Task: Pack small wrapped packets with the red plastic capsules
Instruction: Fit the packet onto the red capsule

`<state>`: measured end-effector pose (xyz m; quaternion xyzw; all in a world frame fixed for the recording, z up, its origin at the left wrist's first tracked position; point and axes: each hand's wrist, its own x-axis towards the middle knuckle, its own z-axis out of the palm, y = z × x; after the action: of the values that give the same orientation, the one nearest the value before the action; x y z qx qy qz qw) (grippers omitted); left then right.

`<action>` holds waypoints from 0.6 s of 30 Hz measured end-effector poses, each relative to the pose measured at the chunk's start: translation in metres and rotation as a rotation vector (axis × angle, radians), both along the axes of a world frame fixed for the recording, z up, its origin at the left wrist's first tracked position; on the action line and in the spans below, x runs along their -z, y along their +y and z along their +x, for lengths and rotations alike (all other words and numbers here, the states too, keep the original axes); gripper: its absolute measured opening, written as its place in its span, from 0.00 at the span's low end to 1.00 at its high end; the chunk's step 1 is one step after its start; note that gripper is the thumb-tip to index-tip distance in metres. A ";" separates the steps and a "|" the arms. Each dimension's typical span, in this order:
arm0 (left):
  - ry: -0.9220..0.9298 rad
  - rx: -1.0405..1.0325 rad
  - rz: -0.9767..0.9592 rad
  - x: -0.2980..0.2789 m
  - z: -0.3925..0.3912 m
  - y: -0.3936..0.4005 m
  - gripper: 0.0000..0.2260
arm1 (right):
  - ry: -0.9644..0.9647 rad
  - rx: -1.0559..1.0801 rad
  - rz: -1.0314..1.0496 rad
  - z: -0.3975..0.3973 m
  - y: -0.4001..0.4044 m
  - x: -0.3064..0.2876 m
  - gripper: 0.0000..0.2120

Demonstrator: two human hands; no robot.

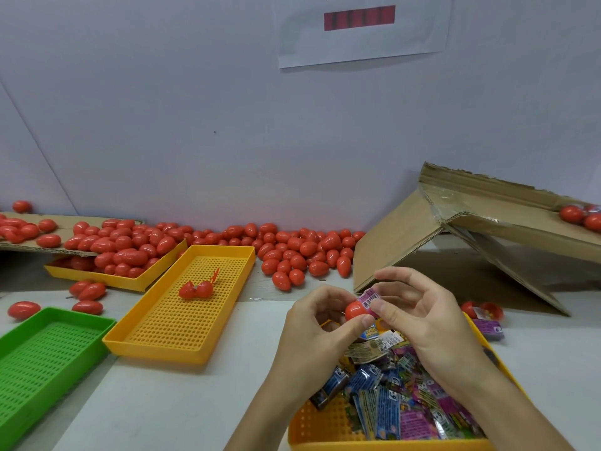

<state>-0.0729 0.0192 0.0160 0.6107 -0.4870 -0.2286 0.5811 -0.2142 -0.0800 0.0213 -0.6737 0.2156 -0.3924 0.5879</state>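
Left hand [320,315] grips a red capsule [355,310] above the packet tray [325,428]; right hand [411,307] pinches a purple packet [369,296]; best folded small before insertion.

The glossy red egg-shaped plastic capsules [294,247] are showing plain red, with pale highlights. The small foil packet [369,296] at the hands is showing magenta with a white barcode patch. The heaped wrapped packets [390,408] are mixing blue, purple, green and yellow print. Two perforated plastic trays [182,320] are glowing orange-yellow, a third [42,359] bright green. The torn cardboard flaps [406,229] are looking brown; the counter [169,402] pale grey.
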 end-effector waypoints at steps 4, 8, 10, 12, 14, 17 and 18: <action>0.011 0.016 -0.002 0.000 0.000 0.000 0.08 | -0.001 -0.010 -0.014 0.000 0.000 0.000 0.17; 0.015 0.027 0.004 -0.001 0.001 0.000 0.07 | -0.005 -0.010 -0.034 0.000 0.000 0.000 0.17; 0.027 0.029 0.010 -0.001 0.001 0.000 0.07 | -0.017 -0.008 -0.040 0.000 -0.001 0.000 0.17; 0.039 0.035 0.007 -0.001 0.002 0.000 0.07 | -0.023 -0.010 -0.046 0.000 -0.001 0.000 0.16; 0.039 0.040 0.005 -0.001 0.002 0.000 0.07 | -0.017 -0.018 -0.054 0.001 -0.001 0.000 0.16; 0.010 0.043 0.020 0.000 0.002 0.000 0.08 | 0.008 -0.026 -0.068 0.000 -0.001 0.001 0.16; 0.006 0.045 0.022 0.001 0.002 0.000 0.09 | 0.021 -0.026 -0.076 0.000 -0.001 0.001 0.16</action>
<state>-0.0706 0.0196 0.0154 0.6051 -0.4965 -0.2487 0.5706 -0.2147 -0.0805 0.0205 -0.7024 0.1980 -0.3855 0.5646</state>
